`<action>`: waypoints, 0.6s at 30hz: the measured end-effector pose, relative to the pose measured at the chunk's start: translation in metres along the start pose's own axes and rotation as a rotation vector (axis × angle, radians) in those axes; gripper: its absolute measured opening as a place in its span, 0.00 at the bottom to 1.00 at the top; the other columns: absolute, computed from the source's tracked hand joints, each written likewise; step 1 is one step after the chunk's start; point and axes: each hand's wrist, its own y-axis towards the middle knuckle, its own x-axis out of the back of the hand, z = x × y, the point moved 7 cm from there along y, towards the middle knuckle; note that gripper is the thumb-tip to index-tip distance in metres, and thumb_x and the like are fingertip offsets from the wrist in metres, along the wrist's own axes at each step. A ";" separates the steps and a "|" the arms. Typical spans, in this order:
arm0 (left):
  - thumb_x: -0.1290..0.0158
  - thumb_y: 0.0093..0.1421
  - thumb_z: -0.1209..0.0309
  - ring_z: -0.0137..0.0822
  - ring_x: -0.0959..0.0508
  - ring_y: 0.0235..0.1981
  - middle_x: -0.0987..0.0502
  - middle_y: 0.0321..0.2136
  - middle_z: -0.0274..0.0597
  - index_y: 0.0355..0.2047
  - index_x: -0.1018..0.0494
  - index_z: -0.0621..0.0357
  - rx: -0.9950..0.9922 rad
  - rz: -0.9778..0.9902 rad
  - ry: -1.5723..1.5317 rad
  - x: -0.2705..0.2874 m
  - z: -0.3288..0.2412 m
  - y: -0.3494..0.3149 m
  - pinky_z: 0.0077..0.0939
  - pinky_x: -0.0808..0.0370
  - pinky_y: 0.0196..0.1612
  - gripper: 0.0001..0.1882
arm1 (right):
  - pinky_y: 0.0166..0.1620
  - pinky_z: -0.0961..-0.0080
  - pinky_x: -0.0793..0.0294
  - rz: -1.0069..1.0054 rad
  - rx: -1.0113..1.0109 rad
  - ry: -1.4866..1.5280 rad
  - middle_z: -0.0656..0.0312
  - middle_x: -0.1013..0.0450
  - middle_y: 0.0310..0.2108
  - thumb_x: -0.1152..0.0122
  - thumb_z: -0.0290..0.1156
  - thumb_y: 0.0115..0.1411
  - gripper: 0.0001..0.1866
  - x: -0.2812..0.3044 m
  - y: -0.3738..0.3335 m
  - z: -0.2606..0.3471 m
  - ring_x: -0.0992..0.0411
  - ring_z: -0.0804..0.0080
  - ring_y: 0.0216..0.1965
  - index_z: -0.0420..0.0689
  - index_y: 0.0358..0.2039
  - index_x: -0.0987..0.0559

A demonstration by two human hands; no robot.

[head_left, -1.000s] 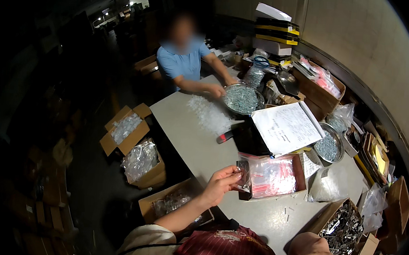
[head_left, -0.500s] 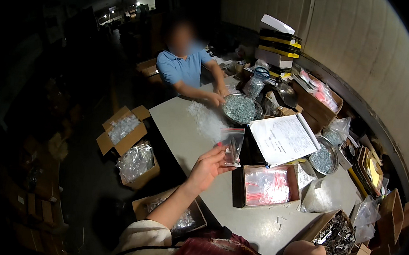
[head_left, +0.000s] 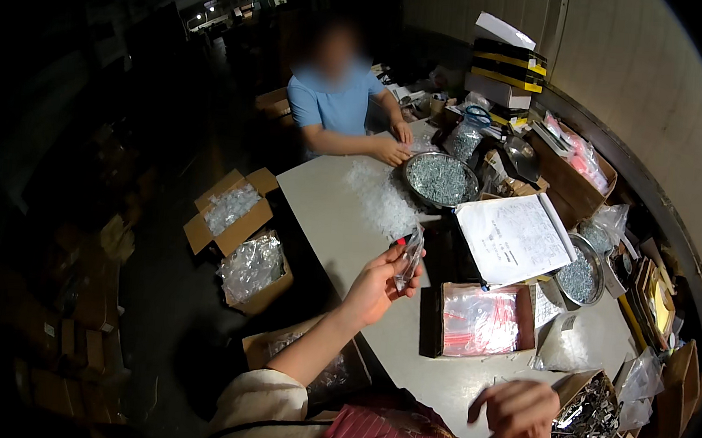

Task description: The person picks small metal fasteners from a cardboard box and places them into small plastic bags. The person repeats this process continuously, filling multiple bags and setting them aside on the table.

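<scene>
My left hand (head_left: 379, 284) is raised over the near left part of the table, closed on a small clear zip bag (head_left: 410, 260) with a red edge. The bag is pinched between thumb and fingers and seen nearly edge-on; its contents are hard to make out. My right hand (head_left: 520, 414) hovers beside a cardboard box of dark metal clips (head_left: 585, 418). Its fingers are bent and blurred, and their tips are partly hidden, so I cannot tell whether anything is in them. An open box of red-edged zip bags (head_left: 482, 319) lies between my hands.
Across the table (head_left: 331, 218) a co-worker in a blue shirt (head_left: 334, 108) reaches beside a metal bowl of screws (head_left: 439, 179) and a heap of small clear bags (head_left: 381, 201). A written pad (head_left: 512, 238) and a second bowl (head_left: 579, 276) stand right. Open cartons (head_left: 233, 211) flank the left edge.
My left hand has turned the zip bag from broadside to nearly edge-on. My right hand has risen from the lower edge, beside the clip box. The co-worker's hands have shifted away from the bowl.
</scene>
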 end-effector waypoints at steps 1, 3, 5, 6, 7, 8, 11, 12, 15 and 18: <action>0.56 0.72 0.68 0.27 0.22 0.33 0.22 0.36 0.36 0.55 0.28 0.57 0.010 -0.029 -0.030 0.011 0.001 0.000 0.22 0.24 0.37 0.15 | 0.34 0.65 0.23 -0.098 -0.141 -0.123 0.61 0.34 0.12 0.44 0.37 0.67 0.26 0.016 -0.006 -0.023 0.35 0.69 0.14 0.39 0.12 0.28; 0.56 0.72 0.68 0.28 0.22 0.33 0.22 0.36 0.37 0.54 0.28 0.58 0.046 -0.014 -0.086 0.012 0.009 0.010 0.22 0.23 0.37 0.14 | 0.31 0.66 0.24 -0.274 -0.576 -0.512 0.58 0.34 0.14 0.41 0.38 0.66 0.24 0.050 -0.021 -0.061 0.33 0.66 0.17 0.37 0.15 0.27; 0.53 0.70 0.71 0.26 0.22 0.40 0.22 0.40 0.33 0.52 0.26 0.55 0.068 0.049 -0.111 0.011 0.013 0.014 0.23 0.23 0.44 0.13 | 0.32 0.62 0.25 -0.273 -0.865 -0.958 0.54 0.29 0.18 0.38 0.38 0.64 0.19 0.082 -0.038 -0.095 0.29 0.59 0.21 0.36 0.21 0.25; 0.52 0.69 0.72 0.25 0.21 0.43 0.22 0.42 0.31 0.51 0.25 0.53 0.068 0.077 -0.117 0.012 0.012 0.015 0.23 0.23 0.47 0.12 | 0.32 0.59 0.26 -0.218 -0.852 -1.163 0.52 0.27 0.20 0.37 0.39 0.63 0.17 0.100 -0.049 -0.118 0.26 0.56 0.24 0.37 0.25 0.24; 0.53 0.70 0.71 0.26 0.21 0.44 0.22 0.43 0.32 0.51 0.26 0.54 0.066 0.080 -0.095 0.014 0.012 0.016 0.25 0.23 0.48 0.12 | 0.35 0.58 0.24 -0.056 -0.938 -1.407 0.49 0.23 0.29 0.35 0.40 0.61 0.16 0.117 -0.076 -0.142 0.22 0.52 0.31 0.38 0.33 0.22; 0.54 0.71 0.70 0.28 0.21 0.40 0.22 0.41 0.34 0.52 0.27 0.55 0.080 0.034 -0.097 0.017 0.015 0.016 0.25 0.22 0.45 0.13 | 0.38 0.58 0.22 0.042 -1.101 -1.656 0.48 0.23 0.35 0.35 0.42 0.59 0.18 0.135 -0.106 -0.162 0.21 0.50 0.35 0.39 0.38 0.23; 0.54 0.69 0.71 0.31 0.22 0.34 0.22 0.37 0.39 0.52 0.28 0.56 0.106 -0.044 -0.086 0.027 0.024 0.014 0.25 0.23 0.37 0.13 | 0.39 0.55 0.21 -0.009 -1.301 -1.752 0.47 0.23 0.37 0.34 0.41 0.56 0.20 0.176 -0.174 -0.199 0.21 0.50 0.37 0.40 0.41 0.26; 0.53 0.67 0.73 0.30 0.22 0.33 0.22 0.36 0.39 0.49 0.26 0.56 0.133 -0.015 0.043 0.034 0.025 0.010 0.25 0.24 0.37 0.12 | 0.39 0.55 0.21 -0.079 -1.307 -1.729 0.47 0.23 0.36 0.33 0.40 0.55 0.20 0.183 -0.188 -0.206 0.21 0.50 0.36 0.41 0.42 0.27; 0.49 0.58 0.76 0.25 0.24 0.31 0.21 0.30 0.37 0.38 0.21 0.59 0.228 0.112 0.642 0.117 0.048 -0.007 0.24 0.27 0.35 0.10 | 0.37 0.55 0.22 -0.153 -1.201 -1.604 0.50 0.22 0.31 0.35 0.32 0.50 0.14 0.179 -0.192 -0.207 0.21 0.49 0.34 0.42 0.36 0.25; 0.46 0.53 0.74 0.26 0.21 0.29 0.17 0.27 0.33 0.33 0.15 0.52 0.532 0.295 1.251 0.162 0.060 -0.046 0.23 0.25 0.34 0.11 | 0.36 0.56 0.24 -0.301 -1.066 -1.517 0.49 0.22 0.29 0.36 0.29 0.50 0.07 0.174 -0.188 -0.189 0.22 0.49 0.32 0.42 0.31 0.21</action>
